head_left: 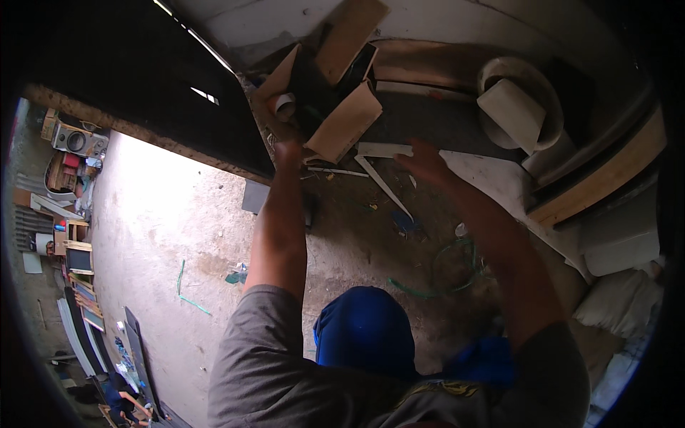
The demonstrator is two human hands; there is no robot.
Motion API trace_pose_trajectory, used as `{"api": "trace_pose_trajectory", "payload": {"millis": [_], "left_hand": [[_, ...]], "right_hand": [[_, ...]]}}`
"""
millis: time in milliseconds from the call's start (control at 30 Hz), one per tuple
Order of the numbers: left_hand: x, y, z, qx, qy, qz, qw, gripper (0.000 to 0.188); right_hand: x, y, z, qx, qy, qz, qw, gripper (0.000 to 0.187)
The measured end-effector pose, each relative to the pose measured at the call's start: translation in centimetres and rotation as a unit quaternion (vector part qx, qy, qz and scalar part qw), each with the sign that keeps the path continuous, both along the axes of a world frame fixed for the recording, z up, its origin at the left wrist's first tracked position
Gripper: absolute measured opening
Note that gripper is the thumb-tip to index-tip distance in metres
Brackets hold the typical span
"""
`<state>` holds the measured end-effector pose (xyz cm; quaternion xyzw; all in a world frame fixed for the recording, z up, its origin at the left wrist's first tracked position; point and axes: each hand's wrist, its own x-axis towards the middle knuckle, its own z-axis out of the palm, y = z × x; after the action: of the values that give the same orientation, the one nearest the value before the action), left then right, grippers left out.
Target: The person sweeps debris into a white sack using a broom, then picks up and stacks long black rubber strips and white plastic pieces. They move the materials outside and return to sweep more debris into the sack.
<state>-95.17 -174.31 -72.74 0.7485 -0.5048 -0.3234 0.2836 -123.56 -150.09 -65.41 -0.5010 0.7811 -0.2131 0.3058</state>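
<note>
An open cardboard box [345, 123], with a dark inside and flaps standing out, lies tilted against the far wall. My left hand [288, 152] reaches to its near left side; shadow hides those fingers, so their grip cannot be made out. Close to that hand a white roll or cup-like ring [285, 105] sits by the flaps. My right hand [426, 161] closes round the right part of a flat white strip [382, 150], just right of the box. From the strip's left end a thin white leg [385, 187] slants down to the floor.
A pale round basin [556, 107] holding a light block [511, 113] stands far right. Curved wooden boards [603, 175] and a white sack [619, 305] line the right side. A dark panel edge [150, 132] crosses the upper left. Green strapping [421, 291] lies on the floor. Another person [123, 401] is far lower left.
</note>
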Motion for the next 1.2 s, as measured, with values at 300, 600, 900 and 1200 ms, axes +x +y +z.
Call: {"api": "trace_pose_trajectory", "payload": {"millis": [300,600,900,1200], "left_hand": [[1.3,10.5,0.4,-0.098,-0.009,-0.154,0.983,0.029],[1.9,16.7,3.6,-0.038,0.209,-0.114,0.970,0.078],[-9.9,15.7,6.2,0.074,0.439,-0.239,0.863,0.114],[-19.2,15.4,-2.0,0.124,0.479,-0.262,0.829,0.115]], "right_hand": [[5.1,-6.9,2.8,0.024,-0.266,-0.257,0.929,0.111],[4.0,-5.9,-3.1,-0.001,-0.159,-0.329,0.931,0.078],[-16.9,-3.3,-6.0,-0.165,0.006,-0.145,0.975,0.039],[-4.0,0.2,-0.8,-0.073,-0.115,-0.244,0.960,0.082]]}}
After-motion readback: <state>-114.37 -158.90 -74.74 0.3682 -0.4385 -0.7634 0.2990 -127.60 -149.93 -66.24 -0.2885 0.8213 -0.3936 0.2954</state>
